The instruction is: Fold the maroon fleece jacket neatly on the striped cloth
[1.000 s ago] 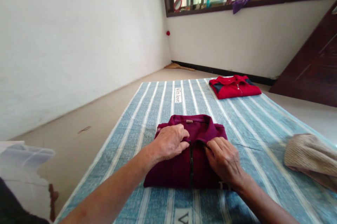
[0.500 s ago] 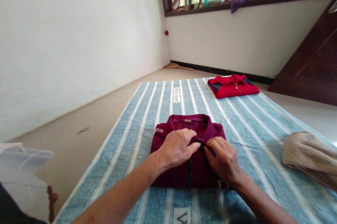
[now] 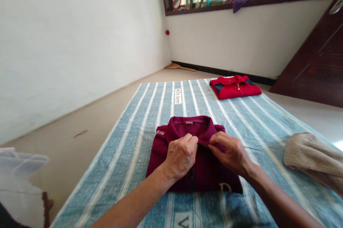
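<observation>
A folded maroon zip-up jacket (image 3: 214, 174) lies in front of me, its collar pointing away and its dark zip running down the middle. My left hand (image 3: 184, 153) is closed on the left front edge, just below the collar. On the other side of the zip, my right hand (image 3: 230, 151) pinches the right collar edge between thumb and fingers. A pale letter shows at the jacket's lower right corner. The zip's upper end lies between the two hands, partly covered by the fingers.
The jacket rests on a blue and white striped cloth (image 3: 128, 142). At the far right sits a folded red jacket (image 3: 235, 89) with navy shoulders. A beige knitted garment (image 3: 308, 153) lies near the right edge. White plastic (image 3: 21, 174) shows at lower left.
My left hand has closed its fingers on the jacket's front edge. My right hand has shifted up and right along the collar edge, uncovering the letter at the lower corner.
</observation>
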`<state>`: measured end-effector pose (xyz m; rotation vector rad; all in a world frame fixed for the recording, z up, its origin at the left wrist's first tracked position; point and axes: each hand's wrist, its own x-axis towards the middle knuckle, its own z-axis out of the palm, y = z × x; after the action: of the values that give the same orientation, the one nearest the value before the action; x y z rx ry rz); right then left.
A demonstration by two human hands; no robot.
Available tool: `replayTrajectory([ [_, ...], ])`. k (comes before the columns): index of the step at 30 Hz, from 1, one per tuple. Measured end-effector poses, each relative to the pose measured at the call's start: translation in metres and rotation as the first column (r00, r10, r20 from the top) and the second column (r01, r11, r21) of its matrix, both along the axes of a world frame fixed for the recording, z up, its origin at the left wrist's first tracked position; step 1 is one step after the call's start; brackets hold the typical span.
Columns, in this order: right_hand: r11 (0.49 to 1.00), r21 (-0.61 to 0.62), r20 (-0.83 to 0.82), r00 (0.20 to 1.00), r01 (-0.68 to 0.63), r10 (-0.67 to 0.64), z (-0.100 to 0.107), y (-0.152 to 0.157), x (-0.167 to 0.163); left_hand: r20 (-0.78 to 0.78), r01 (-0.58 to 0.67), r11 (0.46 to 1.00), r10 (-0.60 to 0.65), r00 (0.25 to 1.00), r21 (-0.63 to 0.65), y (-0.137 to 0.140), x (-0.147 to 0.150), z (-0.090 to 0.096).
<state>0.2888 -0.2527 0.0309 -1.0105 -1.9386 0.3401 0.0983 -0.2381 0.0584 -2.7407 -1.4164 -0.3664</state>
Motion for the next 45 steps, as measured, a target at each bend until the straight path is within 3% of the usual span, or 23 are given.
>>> replayTrajectory([
  [5, 0.977, -0.132, 0.158, 0.969, -0.168, 0.188, 0.024, 0.025, 0.015, 0.104, 0.038, 0.979, -0.060, 0.993, 0.202, -0.002, -0.003, -0.013],
  [10, 0.882, -0.380, 0.349, 0.840, -0.279, 0.415, 0.040, 0.048, 0.011, 0.167, 0.066, 0.959, -0.115, 0.979, 0.275, -0.001, -0.004, -0.019],
  [20, 0.882, -0.445, 0.486, 0.786, -0.155, 0.383, 0.046, 0.065, 0.002, 0.234, 0.225, 0.959, -0.262, 0.936, 0.172, 0.002, -0.013, -0.015],
  [26, 0.915, -0.401, 0.614, 0.729, -0.044, 0.304, 0.048, 0.067, -0.003, 0.341, 0.283, 0.957, -0.289, 0.894, 0.068, 0.005, -0.018, -0.010],
  [30, 0.927, -0.373, 0.649, 0.707, -0.028, 0.282, 0.046, 0.068, -0.007, 0.446, 0.275, 0.961, -0.231, 0.865, -0.036, 0.003, -0.014, -0.004],
  [38, 0.933, -0.359, 0.628, 0.733, -0.026, 0.262, 0.044, 0.068, -0.006, 0.517, -0.011, 0.993, 0.071, 0.853, -0.118, 0.002, 0.000, -0.010],
  [45, 0.926, -0.377, 0.591, 0.762, -0.028, 0.263, 0.039, 0.070, -0.007, 0.517, 0.002, 0.981, 0.102, 0.850, -0.195, 0.003, -0.006, -0.013],
])
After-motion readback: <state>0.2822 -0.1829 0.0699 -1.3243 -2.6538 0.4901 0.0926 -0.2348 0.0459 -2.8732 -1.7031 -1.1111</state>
